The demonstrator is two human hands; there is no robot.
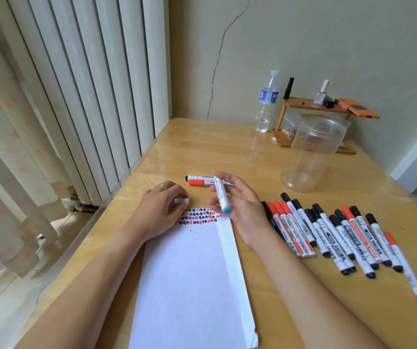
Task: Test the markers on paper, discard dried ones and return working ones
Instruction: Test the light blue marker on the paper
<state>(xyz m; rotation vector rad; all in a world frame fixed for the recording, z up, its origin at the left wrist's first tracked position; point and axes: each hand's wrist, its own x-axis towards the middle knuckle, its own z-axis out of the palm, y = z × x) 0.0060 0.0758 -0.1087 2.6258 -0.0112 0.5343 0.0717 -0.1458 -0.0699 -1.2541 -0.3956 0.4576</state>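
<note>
The right hand (237,210) holds a blue marker (221,197) with its fingers curled round the white body. The blue end points down, just above the top of the white paper (190,273). The left hand (162,205) rests on the wooden surface (215,147) at the paper's top left corner and pinches a small white and blue cap (181,201) in its fingertips. Between the two hands, rows of little red and black test marks (197,216) run across the top of the paper. Just behind the hands, two markers (200,180) lie side by side on the surface, one with a red cap. To the right of the right hand, a row of many red and black markers (340,235) lies close together. Behind that row stands a clear plastic jar (310,157).
</note>
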